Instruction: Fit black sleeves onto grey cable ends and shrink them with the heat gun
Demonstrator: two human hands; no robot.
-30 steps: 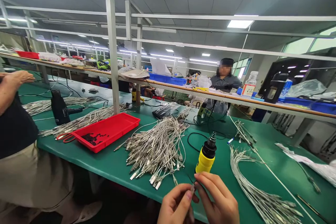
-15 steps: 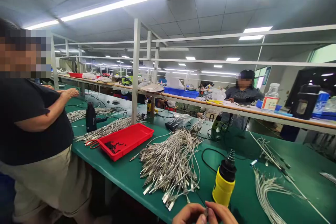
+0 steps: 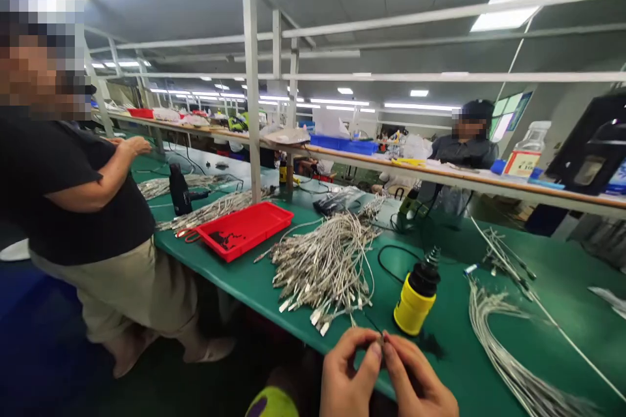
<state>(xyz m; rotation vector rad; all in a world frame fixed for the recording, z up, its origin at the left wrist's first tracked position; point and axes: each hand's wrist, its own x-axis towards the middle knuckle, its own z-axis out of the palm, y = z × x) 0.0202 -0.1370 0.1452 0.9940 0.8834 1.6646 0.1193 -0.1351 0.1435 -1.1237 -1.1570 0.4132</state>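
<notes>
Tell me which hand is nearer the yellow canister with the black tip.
Right. The right hand is just below the yellow canister, on the side nearest the camera. The left hand is farther off, below and to the canister's left.

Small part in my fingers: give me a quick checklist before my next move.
1. Grip: small part pinched between left hand and right hand: ok.
2. Condition of the small part: too small to see: cannot tell.
3. Yellow bottle upright, apart from right hand: ok.
4. Cable pile apart from left hand: ok.
5. Co-worker at the far left of the bench, hands well away from yours: ok.
</notes>
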